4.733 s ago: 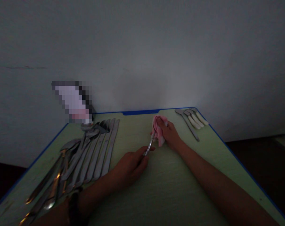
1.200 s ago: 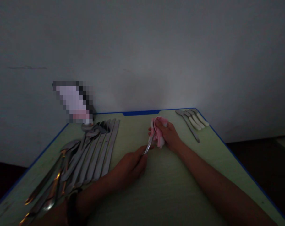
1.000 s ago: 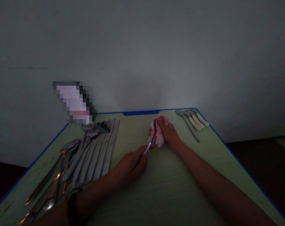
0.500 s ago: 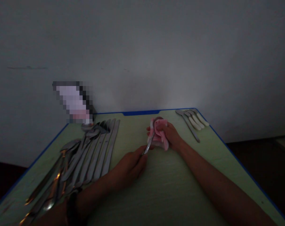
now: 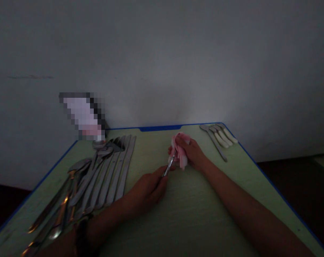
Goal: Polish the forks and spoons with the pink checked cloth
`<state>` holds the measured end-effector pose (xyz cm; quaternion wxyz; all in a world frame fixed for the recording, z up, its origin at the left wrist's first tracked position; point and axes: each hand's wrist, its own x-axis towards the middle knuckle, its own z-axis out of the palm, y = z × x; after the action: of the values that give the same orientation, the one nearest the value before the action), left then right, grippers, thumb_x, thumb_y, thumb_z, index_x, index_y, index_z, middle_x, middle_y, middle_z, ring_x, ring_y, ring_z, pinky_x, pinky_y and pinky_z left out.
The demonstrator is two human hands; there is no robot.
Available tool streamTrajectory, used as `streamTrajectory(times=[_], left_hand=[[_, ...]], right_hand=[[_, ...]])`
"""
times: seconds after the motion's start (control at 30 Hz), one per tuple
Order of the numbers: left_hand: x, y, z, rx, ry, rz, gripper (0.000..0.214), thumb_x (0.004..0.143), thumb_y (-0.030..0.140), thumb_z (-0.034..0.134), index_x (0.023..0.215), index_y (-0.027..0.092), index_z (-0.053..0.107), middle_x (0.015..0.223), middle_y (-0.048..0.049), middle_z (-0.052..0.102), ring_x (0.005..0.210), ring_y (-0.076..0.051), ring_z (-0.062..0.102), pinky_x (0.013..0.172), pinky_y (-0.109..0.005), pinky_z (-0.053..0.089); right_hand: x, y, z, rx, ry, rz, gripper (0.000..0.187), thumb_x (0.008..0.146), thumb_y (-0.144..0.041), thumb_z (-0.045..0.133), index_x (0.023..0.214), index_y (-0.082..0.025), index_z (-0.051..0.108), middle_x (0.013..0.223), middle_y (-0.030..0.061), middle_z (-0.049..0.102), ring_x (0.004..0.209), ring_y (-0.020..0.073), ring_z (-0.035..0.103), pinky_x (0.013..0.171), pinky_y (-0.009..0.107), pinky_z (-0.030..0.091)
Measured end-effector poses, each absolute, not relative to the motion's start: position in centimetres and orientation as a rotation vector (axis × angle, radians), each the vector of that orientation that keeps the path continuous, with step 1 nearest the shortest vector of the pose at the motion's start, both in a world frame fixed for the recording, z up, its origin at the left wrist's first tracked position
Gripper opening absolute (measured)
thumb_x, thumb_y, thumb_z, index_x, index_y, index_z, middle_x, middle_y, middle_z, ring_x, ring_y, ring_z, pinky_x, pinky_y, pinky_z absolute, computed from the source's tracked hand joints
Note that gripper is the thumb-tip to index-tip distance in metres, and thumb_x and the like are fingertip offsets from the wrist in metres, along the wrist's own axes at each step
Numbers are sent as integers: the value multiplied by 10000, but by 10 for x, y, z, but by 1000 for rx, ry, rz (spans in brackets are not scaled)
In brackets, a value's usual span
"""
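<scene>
My left hand [image 5: 149, 188] rests on the green table [image 5: 188, 217] and pinches the handle of a metal spoon [image 5: 168, 167], which slants up and away from me. My right hand [image 5: 193, 152] is closed round a pink and white cloth [image 5: 179, 152] wrapped over the spoon's far end. The cloth and my fingers hide the bowl of the spoon.
Several metal knives and spoons [image 5: 103, 171] lie in a row on the left of the table. A few white-handled utensils [image 5: 219, 136] and one metal one lie at the far right corner. A blurred-out object [image 5: 83, 116] stands at the far left, against the grey wall.
My right hand has kept shifting and re-bunching the cloth around the spoon's end; the loose fold seen half a second ago is gathered in again. My left hand has held still.
</scene>
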<state>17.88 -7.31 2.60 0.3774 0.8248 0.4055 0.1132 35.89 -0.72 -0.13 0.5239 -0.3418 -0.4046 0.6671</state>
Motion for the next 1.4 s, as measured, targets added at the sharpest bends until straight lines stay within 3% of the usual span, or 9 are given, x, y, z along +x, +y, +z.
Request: streamTrajectory(times=[0.2, 0.33, 0.53, 0.73, 1.0, 1.17, 1.4], left_hand=[[180, -74, 31, 2088, 1017, 306, 418, 932, 275, 275, 1319, 152, 374, 562, 54, 491, 516, -121, 492, 544, -216, 384], [180, -74, 29, 2078, 1025, 309, 415, 931, 267, 277, 1318, 153, 376, 542, 61, 478, 505, -118, 487, 543, -214, 383], [179, -74, 27, 2079, 1017, 334, 402, 927, 273, 291, 1298, 159, 396, 597, 42, 522, 535, -118, 499, 539, -211, 387], [179, -75, 30, 2086, 1034, 316, 411, 924, 290, 288, 1290, 142, 405, 527, 56, 493, 507, -126, 497, 527, -217, 380], [180, -75, 29, 2117, 1020, 310, 407, 926, 268, 286, 1301, 150, 389, 557, 49, 503, 521, -121, 504, 521, -205, 378], [180, -75, 29, 2114, 1022, 323, 408, 928, 270, 282, 1311, 171, 382, 592, 42, 517, 529, -120, 502, 529, -206, 387], [181, -74, 32, 2073, 1010, 321, 404, 929, 279, 280, 1303, 172, 389, 573, 48, 505, 526, -119, 503, 534, -202, 395]], right_hand=[[357, -9, -1, -797, -879, 1623, 343, 795, -502, 532, 907, -178, 528, 720, 64, 694, 619, 181, 666, 572, 310, 544], [359, -9, 1, -753, -851, 1676, 294, 817, -444, 501, 906, -165, 524, 748, 90, 701, 630, 204, 668, 598, 362, 549], [363, -9, 1, -772, -901, 1719, 212, 722, -206, 497, 922, -162, 556, 802, 75, 711, 669, 202, 665, 607, 350, 547], [363, -8, -2, -783, -953, 1652, 214, 655, -161, 525, 859, -165, 593, 803, 55, 712, 636, 181, 657, 563, 301, 537], [359, -10, 1, -856, -998, 1629, 223, 702, -336, 645, 828, -168, 570, 662, 35, 682, 552, 176, 642, 472, 276, 518], [357, -11, -1, -892, -916, 1610, 363, 763, -520, 559, 873, -174, 555, 665, 48, 684, 564, 176, 653, 508, 286, 533], [356, -8, 3, -865, -773, 1701, 527, 814, -630, 387, 943, -155, 574, 688, 91, 694, 651, 215, 675, 626, 370, 550]])
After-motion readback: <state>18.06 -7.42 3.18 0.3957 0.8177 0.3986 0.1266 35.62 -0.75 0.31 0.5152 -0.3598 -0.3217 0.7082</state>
